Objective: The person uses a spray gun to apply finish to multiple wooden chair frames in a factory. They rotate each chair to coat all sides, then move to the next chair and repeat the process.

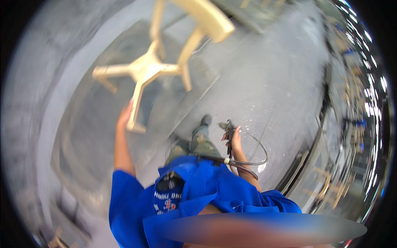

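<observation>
A pale wooden chair frame (147, 68) with a curved backrest and an X-shaped seat support fills the upper left, slightly smeared by motion. My left hand (125, 115) is at its nearest corner, closed against the leg there; some fingers are hidden by the wood. Off to the right and lower, my right hand (235, 139) grips a dark spray gun (228, 131) by its handle. A thin hose (264, 153) loops out to the right of the gun and back toward my waist. The gun is apart from the chair.
Under the chair lies a dark grey surface (95, 124) with a pale wall curving behind it. Grey floor (264, 82) stretches to the right, with whitish spots near the gun. More wooden frames (331, 190) stand along the right side, beyond a dark edge (300, 163).
</observation>
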